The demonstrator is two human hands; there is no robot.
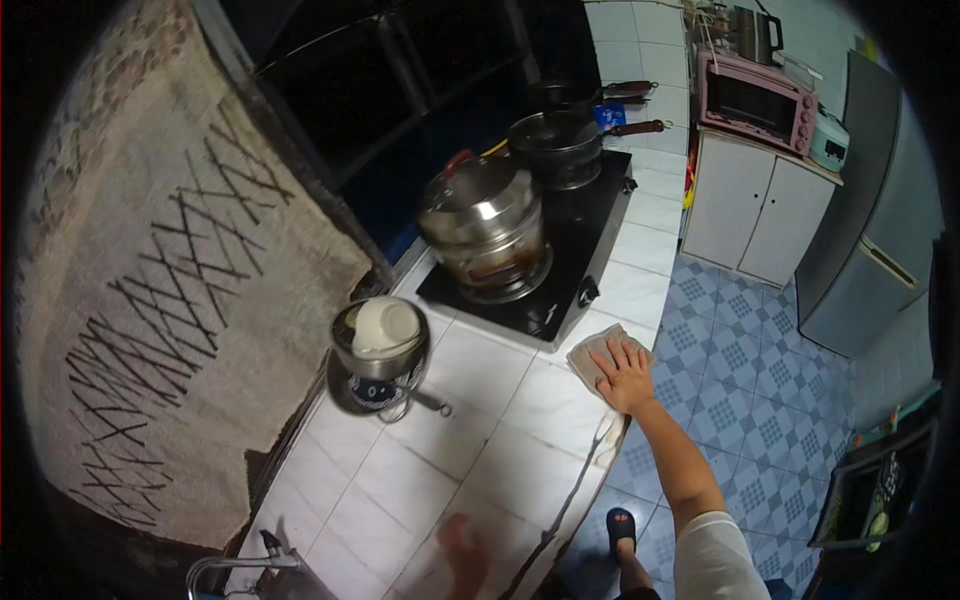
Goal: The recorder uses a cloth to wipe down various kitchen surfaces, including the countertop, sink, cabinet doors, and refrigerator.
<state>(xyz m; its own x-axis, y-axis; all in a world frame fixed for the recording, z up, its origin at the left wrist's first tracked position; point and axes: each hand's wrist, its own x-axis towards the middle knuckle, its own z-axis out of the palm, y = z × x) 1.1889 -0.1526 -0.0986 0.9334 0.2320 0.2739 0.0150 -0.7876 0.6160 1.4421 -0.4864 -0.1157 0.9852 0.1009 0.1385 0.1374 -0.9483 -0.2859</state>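
Note:
My right hand lies flat with fingers spread on a folded beige-grey cloth, pressing it to the white tiled counter at its front edge. Just beyond the cloth is the near corner of a black-topped gas stove. My left hand is low in the view over the counter, blurred by motion; its fingers are not clear, and nothing shows in it. A lidded steel steamer pot sits on the near burner, and a saucepan with a brown handle stands on the far one.
A metal pan holding white bowls stands by the wall, left of the stove. At the lower left is a sink faucet. A pink toaster oven rests on a white cabinet beside a refrigerator. A dark crack runs along the counter's front.

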